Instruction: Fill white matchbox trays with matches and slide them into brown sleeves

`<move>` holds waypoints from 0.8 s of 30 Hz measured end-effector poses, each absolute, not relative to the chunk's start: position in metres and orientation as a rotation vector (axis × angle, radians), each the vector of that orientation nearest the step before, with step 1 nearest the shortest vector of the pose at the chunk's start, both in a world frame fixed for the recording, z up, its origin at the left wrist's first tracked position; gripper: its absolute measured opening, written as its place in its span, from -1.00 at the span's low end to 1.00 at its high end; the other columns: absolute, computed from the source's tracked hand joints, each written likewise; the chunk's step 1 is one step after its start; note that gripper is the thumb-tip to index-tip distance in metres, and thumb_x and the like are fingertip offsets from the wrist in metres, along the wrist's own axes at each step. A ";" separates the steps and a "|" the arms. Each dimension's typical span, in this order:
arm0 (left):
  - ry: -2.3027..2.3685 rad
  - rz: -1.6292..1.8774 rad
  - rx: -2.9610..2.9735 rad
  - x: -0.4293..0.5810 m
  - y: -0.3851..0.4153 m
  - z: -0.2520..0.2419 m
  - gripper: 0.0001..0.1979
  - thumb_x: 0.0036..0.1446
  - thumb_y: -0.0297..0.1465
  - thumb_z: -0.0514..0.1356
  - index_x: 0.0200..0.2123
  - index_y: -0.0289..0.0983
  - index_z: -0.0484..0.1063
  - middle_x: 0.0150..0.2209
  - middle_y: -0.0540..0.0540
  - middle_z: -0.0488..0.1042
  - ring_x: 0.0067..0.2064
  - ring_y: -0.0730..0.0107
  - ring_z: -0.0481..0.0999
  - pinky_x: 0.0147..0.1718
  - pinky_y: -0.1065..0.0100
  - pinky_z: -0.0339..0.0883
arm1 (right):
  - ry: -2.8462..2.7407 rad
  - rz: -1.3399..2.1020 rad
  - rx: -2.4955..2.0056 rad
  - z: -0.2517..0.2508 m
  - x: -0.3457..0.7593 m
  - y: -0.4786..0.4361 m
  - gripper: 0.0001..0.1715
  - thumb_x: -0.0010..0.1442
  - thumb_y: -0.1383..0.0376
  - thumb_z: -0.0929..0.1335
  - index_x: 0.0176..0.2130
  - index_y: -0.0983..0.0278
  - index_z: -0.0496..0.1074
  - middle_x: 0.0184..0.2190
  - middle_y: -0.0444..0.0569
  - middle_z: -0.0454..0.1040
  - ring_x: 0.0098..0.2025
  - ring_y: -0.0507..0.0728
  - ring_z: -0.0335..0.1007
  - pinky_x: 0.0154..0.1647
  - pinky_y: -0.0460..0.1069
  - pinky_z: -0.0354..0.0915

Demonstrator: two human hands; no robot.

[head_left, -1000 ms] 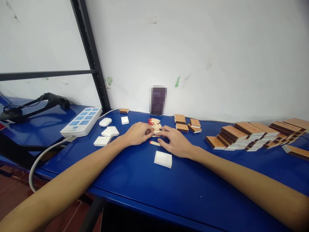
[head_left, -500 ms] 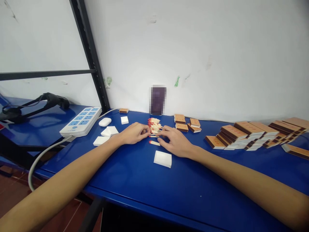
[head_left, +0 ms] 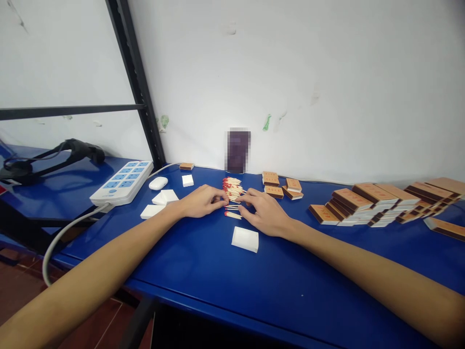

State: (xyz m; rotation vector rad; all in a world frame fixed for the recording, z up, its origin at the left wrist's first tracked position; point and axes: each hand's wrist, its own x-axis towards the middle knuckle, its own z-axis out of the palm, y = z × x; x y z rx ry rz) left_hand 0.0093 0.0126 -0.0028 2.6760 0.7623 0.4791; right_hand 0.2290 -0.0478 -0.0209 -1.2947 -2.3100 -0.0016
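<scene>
A pile of red-headed matches (head_left: 232, 189) lies on the blue table, heads to the left. A few matches (head_left: 233, 214) lie apart, nearer to me. At the head ends, my left hand (head_left: 202, 200) is closed with thumb and forefinger together; whether a match is between them is hidden. My right hand (head_left: 267, 213) is at the plain ends, thumb and forefinger apart, the fingertips touching the matches. In front of them rests a small white matchbox tray (head_left: 245, 239).
Orange matchboxes (head_left: 351, 198) stand stacked at the right, with several more (head_left: 273, 192) behind my right hand. White pieces (head_left: 165, 197), a white rounded case (head_left: 158, 183) and a power strip (head_left: 122, 183) lie left. A blurred dark rectangle (head_left: 238, 150) stands against the wall.
More single matches now show separated between the pile and the nearer few. My left fingertips have shifted slightly right; my right thumb and forefinger sit a little further apart.
</scene>
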 end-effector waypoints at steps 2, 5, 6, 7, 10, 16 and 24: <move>0.803 0.552 2.668 0.009 0.013 -0.003 -0.73 0.28 -0.27 0.01 -0.21 -0.26 0.46 -0.51 0.04 0.41 -0.51 0.50 0.31 -0.46 0.43 0.14 | -2.304 -0.006 -1.297 -0.021 0.229 -0.047 -0.69 0.27 0.25 0.26 -0.08 0.29 0.50 -0.31 -0.02 0.41 -0.35 0.06 0.31 -0.31 -0.01 0.17; 0.861 0.622 2.690 0.010 0.013 -0.004 -0.77 0.27 -0.32 0.02 -0.15 -0.27 0.43 -0.51 0.04 0.41 -0.50 0.48 0.35 -0.43 0.42 0.16 | -2.304 -0.006 -1.310 -0.021 0.229 -0.047 -0.69 0.27 0.24 0.26 -0.10 0.30 0.50 -0.30 -0.01 0.41 -0.35 0.07 0.31 -0.32 -0.01 0.17; 0.871 0.623 2.703 0.010 0.013 -0.004 -0.77 0.26 -0.34 0.02 -0.14 -0.27 0.43 -0.52 0.04 0.41 -0.50 0.48 0.35 -0.43 0.42 0.16 | -2.305 -0.008 -1.315 -0.021 0.229 -0.047 -0.70 0.27 0.24 0.26 -0.11 0.29 0.50 -0.30 -0.01 0.41 -0.35 0.07 0.31 -0.32 -0.01 0.17; 0.879 0.620 2.714 0.010 0.013 -0.004 -0.78 0.26 -0.35 0.03 -0.14 -0.27 0.43 -0.52 0.05 0.40 -0.51 0.48 0.34 -0.43 0.42 0.16 | -2.308 -0.009 -1.319 -0.021 0.229 -0.047 -0.70 0.27 0.24 0.26 -0.11 0.29 0.50 -0.30 -0.01 0.41 -0.35 0.07 0.31 -0.32 -0.01 0.18; 0.896 0.622 2.730 0.012 0.015 -0.006 -0.79 0.25 -0.37 0.05 -0.18 -0.26 0.45 -0.54 0.06 0.39 -0.52 0.50 0.34 -0.43 0.43 0.16 | -2.314 -0.011 -1.318 -0.021 0.229 -0.047 -0.70 0.27 0.25 0.26 -0.10 0.30 0.50 -0.30 0.00 0.41 -0.35 0.08 0.32 -0.30 -0.01 0.19; 0.908 0.595 2.752 0.015 0.017 -0.008 -0.80 0.23 -0.35 0.07 -0.24 -0.25 0.48 -0.56 0.06 0.36 -0.53 0.50 0.31 -0.45 0.44 0.11 | -2.311 -0.016 -1.289 -0.022 0.229 -0.047 -0.69 0.28 0.24 0.25 -0.11 0.29 0.51 -0.29 -0.01 0.40 -0.33 0.07 0.32 -0.26 0.00 0.21; 0.848 0.517 2.787 0.014 0.016 -0.005 -0.80 0.24 -0.35 0.06 -0.23 -0.24 0.48 -0.50 0.04 0.38 -0.48 0.47 0.32 -0.44 0.44 0.11 | -2.320 -0.010 -1.273 -0.021 0.229 -0.048 -0.70 0.27 0.25 0.25 -0.13 0.30 0.51 -0.32 -0.01 0.39 -0.35 0.07 0.30 -0.30 -0.01 0.20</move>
